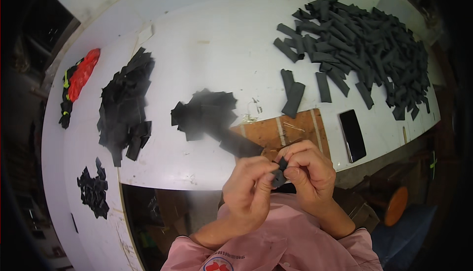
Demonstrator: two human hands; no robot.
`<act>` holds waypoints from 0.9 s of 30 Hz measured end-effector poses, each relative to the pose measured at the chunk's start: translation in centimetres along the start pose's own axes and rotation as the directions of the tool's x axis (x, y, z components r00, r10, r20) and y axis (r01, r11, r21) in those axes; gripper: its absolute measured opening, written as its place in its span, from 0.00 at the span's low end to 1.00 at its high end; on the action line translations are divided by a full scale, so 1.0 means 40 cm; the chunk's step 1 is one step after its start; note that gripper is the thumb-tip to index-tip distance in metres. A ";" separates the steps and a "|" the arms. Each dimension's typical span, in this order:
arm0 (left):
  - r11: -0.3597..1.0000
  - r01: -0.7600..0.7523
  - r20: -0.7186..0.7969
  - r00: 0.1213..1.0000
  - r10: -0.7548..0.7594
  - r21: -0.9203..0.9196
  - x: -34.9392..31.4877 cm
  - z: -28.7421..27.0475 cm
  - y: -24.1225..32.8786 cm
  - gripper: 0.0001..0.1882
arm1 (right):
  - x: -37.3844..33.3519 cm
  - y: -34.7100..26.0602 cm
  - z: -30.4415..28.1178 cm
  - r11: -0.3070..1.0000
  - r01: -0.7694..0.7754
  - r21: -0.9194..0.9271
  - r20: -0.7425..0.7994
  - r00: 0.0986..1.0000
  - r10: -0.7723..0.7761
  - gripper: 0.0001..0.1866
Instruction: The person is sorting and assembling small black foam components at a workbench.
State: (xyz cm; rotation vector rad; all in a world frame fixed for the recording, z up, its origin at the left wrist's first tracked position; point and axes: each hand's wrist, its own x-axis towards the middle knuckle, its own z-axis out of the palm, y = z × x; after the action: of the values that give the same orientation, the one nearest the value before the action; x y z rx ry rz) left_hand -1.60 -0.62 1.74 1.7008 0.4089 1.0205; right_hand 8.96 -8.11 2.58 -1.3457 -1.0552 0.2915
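Both hands meet at the table's near edge, thumbs and fingers pinched around a small black fabric piece [279,176]. My left hand [249,182] grips its left side and my right hand [311,170] its right side. Part of the piece is hidden behind the fingers. Just beyond my left hand lies a loose pile of flat black fabric pieces [207,113], with one longer dark strip [239,143] reaching toward my fingers. Beneath and beyond the hands is a brown board [256,134] set into the white tabletop.
A big heap of dark rolled fabric tubes [354,44] covers the far right. A phone [353,135] lies right of my hands. On the left are a tall black fabric pile [123,103], a smaller one [93,189] and a red plastic bag [84,73]. A round wooden stool [395,206] stands below right.
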 end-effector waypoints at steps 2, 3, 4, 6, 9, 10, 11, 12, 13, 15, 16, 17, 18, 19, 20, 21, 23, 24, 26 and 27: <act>0.980 0.075 0.008 0.997 -0.074 -0.184 0.014 0.025 0.016 0.04 | 0.013 -0.040 -0.019 0.996 -0.041 -0.074 -0.018 0.999 0.040 0.03; 0.942 0.165 0.038 0.986 -0.161 -0.291 0.023 0.027 0.031 0.04 | 0.021 -0.052 -0.028 0.987 -0.013 -0.158 -0.016 1.000 0.011 0.03; 0.884 0.256 0.080 0.966 -0.244 -0.392 0.029 0.031 0.044 0.05 | 0.026 -0.058 -0.039 0.970 0.011 -0.244 -0.012 1.000 -0.014 0.03; 0.834 0.315 0.106 0.948 -0.300 -0.453 0.044 0.033 0.053 0.05 | 0.038 -0.059 -0.059 0.982 -0.037 -0.183 -0.001 0.999 0.038 0.03; 0.283 0.552 0.454 0.822 -0.343 -0.785 0.098 0.023 0.040 0.07 | 0.060 -0.033 -0.085 0.988 -0.152 0.006 0.049 0.987 0.152 0.05; 0.283 0.552 0.455 0.822 -0.343 -0.784 0.111 0.026 0.032 0.07 | 0.067 -0.026 -0.090 0.967 -0.221 0.128 0.087 0.974 0.211 0.06; -0.053 0.620 0.612 0.752 -0.244 -0.783 0.122 0.030 0.021 0.09 | 0.073 -0.037 -0.102 0.865 -0.406 0.295 0.204 0.911 0.358 0.08; -0.373 0.647 0.721 0.687 -0.093 -0.665 0.126 0.033 0.016 0.10 | 0.080 -0.031 -0.104 0.864 -0.408 0.296 0.205 0.910 0.360 0.08; -0.448 0.594 0.718 0.672 -0.181 -0.669 0.123 0.037 0.018 0.15 | 0.088 -0.020 -0.103 0.770 -0.518 0.371 0.250 0.855 0.455 0.08; -0.452 0.568 0.714 0.640 -0.283 -0.688 0.114 0.028 -0.026 0.16 | 0.079 0.033 -0.101 0.652 -0.618 0.438 0.303 0.785 0.540 0.08; -0.460 0.549 0.712 0.597 -0.369 -0.698 0.105 0.029 -0.068 0.18 | 0.056 0.090 -0.106 0.574 -0.671 0.469 0.348 0.738 0.578 0.09; -0.484 0.579 0.744 0.601 -0.292 -0.657 0.087 0.023 -0.123 0.17 | 0.037 0.131 -0.102 0.488 -0.718 0.496 0.405 0.689 0.602 0.10; -0.485 0.582 0.748 0.595 -0.293 -0.653 0.076 0.027 -0.152 0.17 | 0.021 0.157 -0.099 0.485 -0.717 0.501 0.401 0.689 0.604 0.10; -0.434 0.590 0.732 0.548 -0.404 -0.681 0.070 0.026 -0.174 0.16 | 0.010 0.179 -0.087 0.477 -0.722 0.501 0.390 0.680 0.620 0.10; -0.379 0.603 0.702 0.498 -0.509 -0.702 0.066 0.024 -0.189 0.15 | 0.005 0.191 -0.081 0.470 -0.726 0.502 0.380 0.673 0.635 0.10; -0.377 0.604 0.702 0.499 -0.508 -0.702 0.066 0.020 -0.199 0.15 | 0.005 0.193 -0.079 0.471 -0.725 0.503 0.379 0.675 0.634 0.10; -0.340 0.679 0.758 0.555 -0.344 -0.651 0.078 0.017 -0.200 0.15 | 0.010 0.196 -0.078 0.484 -0.722 0.495 0.365 0.678 0.638 0.09; -0.336 0.679 0.757 0.557 -0.342 -0.652 0.079 0.021 -0.187 0.15 | 0.013 0.196 -0.081 0.487 -0.719 0.495 0.365 0.681 0.635 0.09; 0.934 0.353 0.271 0.906 -0.325 -0.059 0.096 0.041 -0.128 0.18 | 0.017 0.205 -0.094 0.641 -0.670 0.375 0.306 0.742 0.596 0.09; 0.992 0.126 0.234 0.965 -0.121 -0.007 0.106 0.037 -0.118 0.16 | 0.019 0.201 -0.098 0.642 -0.668 0.376 0.298 0.743 0.599 0.09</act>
State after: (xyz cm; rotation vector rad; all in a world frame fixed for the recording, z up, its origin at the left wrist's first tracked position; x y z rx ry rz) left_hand 2.99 3.25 -0.81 1.7298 0.3444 0.7220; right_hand 15.38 -7.97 -3.68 -1.2165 -0.5197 1.1284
